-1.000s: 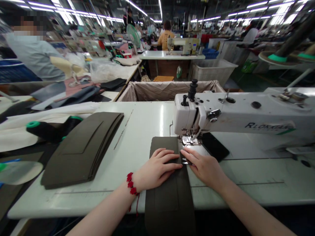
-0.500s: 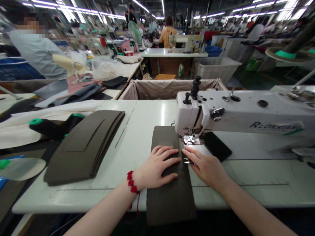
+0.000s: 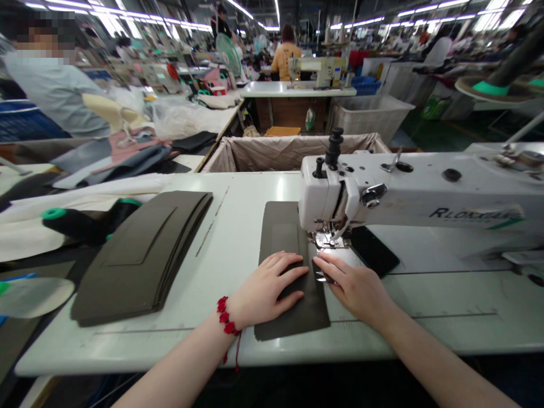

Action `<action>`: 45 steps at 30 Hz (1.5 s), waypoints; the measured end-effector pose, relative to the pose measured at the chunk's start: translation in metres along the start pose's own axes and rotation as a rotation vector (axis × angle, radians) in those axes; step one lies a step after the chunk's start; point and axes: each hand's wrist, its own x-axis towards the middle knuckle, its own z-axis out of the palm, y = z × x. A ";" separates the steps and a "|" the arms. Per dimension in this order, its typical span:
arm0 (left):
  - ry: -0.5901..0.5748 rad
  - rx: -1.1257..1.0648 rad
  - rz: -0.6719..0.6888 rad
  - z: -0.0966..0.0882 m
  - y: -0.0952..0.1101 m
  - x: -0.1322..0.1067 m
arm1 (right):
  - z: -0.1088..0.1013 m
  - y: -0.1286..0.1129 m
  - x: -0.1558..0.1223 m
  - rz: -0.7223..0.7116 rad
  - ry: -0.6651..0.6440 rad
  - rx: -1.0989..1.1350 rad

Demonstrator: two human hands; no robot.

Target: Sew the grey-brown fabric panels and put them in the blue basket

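A dark olive panel [image 3: 278, 221] lies flat on the sewing table, its right edge at the presser foot [image 3: 334, 241] of a white sewing machine [image 3: 382, 187]. Across the panel rests my left hand [image 3: 274, 286], fingers spread and pressing down; a red bracelet circles that wrist. My right hand [image 3: 355, 286] is just in front of the foot, fingertips at the panel's right edge. Two pointed metal blades of thread snips [image 3: 322, 277] stick out from under its curled fingers; the rest of the snips is hidden in the palm.
On the left is a stack of olive panels [image 3: 140, 255], with black thread cones [image 3: 72, 224] beside it. A dark phone [image 3: 374, 252] lies behind the right hand, partly beneath the machine arm. Beyond the table's far edge stands a cloth-lined bin [image 3: 293, 153]. A person in light blue [image 3: 55, 90] sits at left.
The olive panel has slid away from me past the presser foot, and its near end now lies on the table instead of overhanging the edge. Both hands stay almost in place.
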 end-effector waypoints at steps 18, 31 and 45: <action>0.006 0.063 -0.085 0.004 -0.004 0.001 | 0.001 0.000 0.000 -0.011 0.014 0.006; 0.073 0.104 -0.145 0.010 -0.011 0.003 | 0.008 0.005 -0.002 -0.032 0.046 0.008; 0.049 0.208 -0.189 0.018 -0.018 0.006 | 0.011 0.007 -0.002 -0.046 0.077 0.022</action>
